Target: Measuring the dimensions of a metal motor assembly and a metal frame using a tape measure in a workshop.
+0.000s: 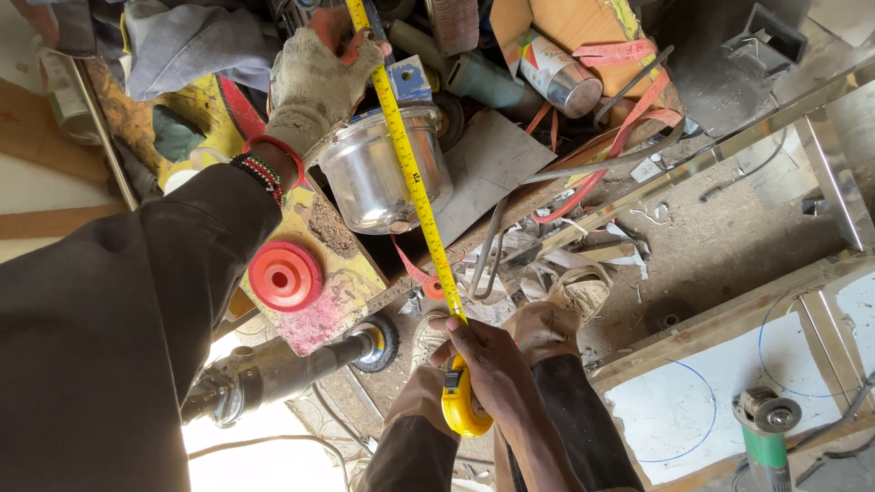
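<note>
My left hand (319, 73), in a dirty work glove with red fingertips, pinches the far end of a yellow tape measure blade (412, 178) at the top of the view. The blade runs diagonally down across a shiny metal pot (365, 178). My bare right hand (488, 364) grips the yellow tape measure case (458, 405) at the bottom centre, thumb on the blade where it leaves the case. A dark sleeve and beaded wristbands cover my left arm.
A cluttered bench holds a red plastic disc (284, 275), a spray can (558, 75), red straps and cloth. An angle grinder with a wire brush (273, 369) lies below. Steel bars (729, 146) and a green grinder (766, 433) lie at the right. My shoes (556, 314) stand on debris.
</note>
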